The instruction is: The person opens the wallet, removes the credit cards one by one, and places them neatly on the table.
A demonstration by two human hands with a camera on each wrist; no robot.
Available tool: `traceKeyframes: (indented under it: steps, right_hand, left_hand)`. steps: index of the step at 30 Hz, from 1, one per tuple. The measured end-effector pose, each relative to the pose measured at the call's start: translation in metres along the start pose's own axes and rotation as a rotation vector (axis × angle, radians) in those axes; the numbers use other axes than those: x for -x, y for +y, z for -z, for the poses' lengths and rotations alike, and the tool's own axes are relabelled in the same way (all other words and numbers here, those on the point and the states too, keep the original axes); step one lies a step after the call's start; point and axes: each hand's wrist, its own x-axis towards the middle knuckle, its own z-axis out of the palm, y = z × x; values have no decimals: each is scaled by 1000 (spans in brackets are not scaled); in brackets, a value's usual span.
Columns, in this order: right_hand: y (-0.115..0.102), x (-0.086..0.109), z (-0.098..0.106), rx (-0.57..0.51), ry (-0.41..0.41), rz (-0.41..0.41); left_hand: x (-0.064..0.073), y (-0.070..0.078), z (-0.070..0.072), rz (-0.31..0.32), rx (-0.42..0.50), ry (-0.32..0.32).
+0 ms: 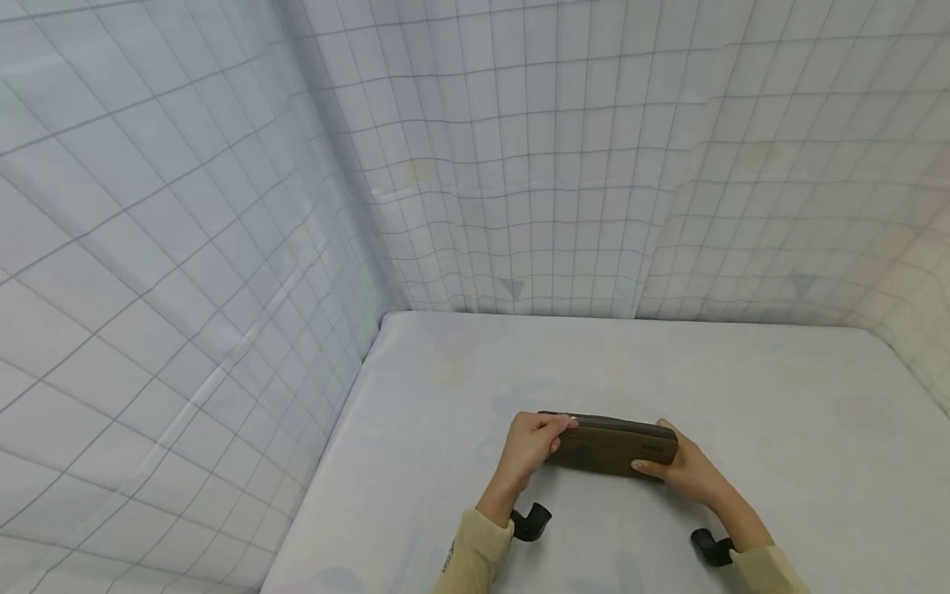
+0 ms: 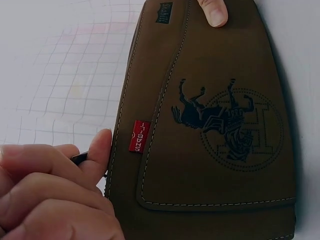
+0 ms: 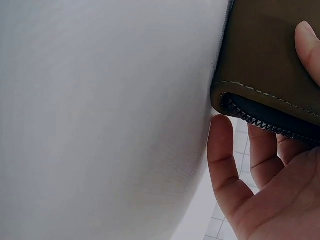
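A brown long zip wallet point(image 1: 604, 450) stands on its edge on the white table, its zipper edge upward. It bears white stitching, a small red tag point(image 2: 139, 136) and a dark horse print point(image 2: 215, 115) inside a dotted circle. At its left end my left hand point(image 1: 525, 450) pinches the dark zipper pull point(image 2: 80, 158) between thumb and fingers. My right hand point(image 1: 686, 470) grips the other end, thumb across the front face and fingers behind. In the right wrist view, the zipper teeth point(image 3: 260, 122) run along the wallet's end, beside the fingers of that hand.
The white table point(image 1: 416, 396) reaches back to a hanging white cloth with a grid pattern point(image 1: 519, 165). More grid cloth point(image 1: 148, 289) hangs along the left side. A black wrist mount point(image 1: 531, 523) sits on the left wrist, another point(image 1: 711, 548) on the right.
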Motion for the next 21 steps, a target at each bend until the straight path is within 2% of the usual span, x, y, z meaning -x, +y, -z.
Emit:
traceKeyframes:
  steps: [6, 14, 17, 21]
  right_hand:
    - [1, -2, 3, -13, 0, 35]
    - [2, -1, 0, -70, 10, 97]
    - [2, -1, -2, -80, 5, 123]
    - [3, -1, -1, -64, 13, 121]
  left_hand:
    - [-3, 0, -3, -8, -25, -21]
    - [-5, 0, -23, -47, -60, -139]
    - [-5, 1, -30, -67, -80, -144]
    - [-5, 7, -38, -64, -74, -137]
